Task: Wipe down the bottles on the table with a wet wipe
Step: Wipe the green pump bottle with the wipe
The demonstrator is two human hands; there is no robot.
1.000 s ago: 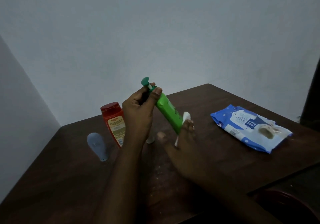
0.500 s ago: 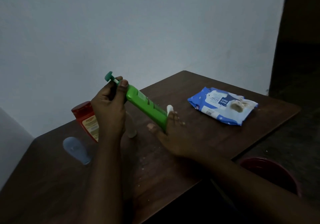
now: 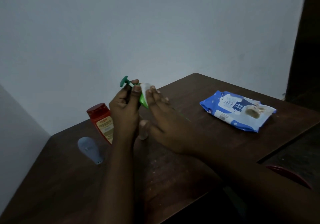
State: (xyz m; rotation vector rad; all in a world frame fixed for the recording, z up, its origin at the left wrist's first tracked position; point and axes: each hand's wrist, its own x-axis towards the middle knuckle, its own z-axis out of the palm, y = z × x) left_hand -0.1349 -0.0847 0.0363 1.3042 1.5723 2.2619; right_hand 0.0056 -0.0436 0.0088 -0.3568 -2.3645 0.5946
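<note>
My left hand (image 3: pixel 123 109) grips the bottle (image 3: pixel 143 101) near its pump; my right hand (image 3: pixel 162 120), fingers straight, presses the wipe (image 3: pixel 145 87) against it.

Matt dark wooden table (image 3: pixel 216 137); glossy plastic wipes pack (image 3: pixel 237 110); smooth green bottle (image 3: pixel 143 101).

Blue wipes pack (image 3: pixel 225 114): "mee mee", upside down.
</note>
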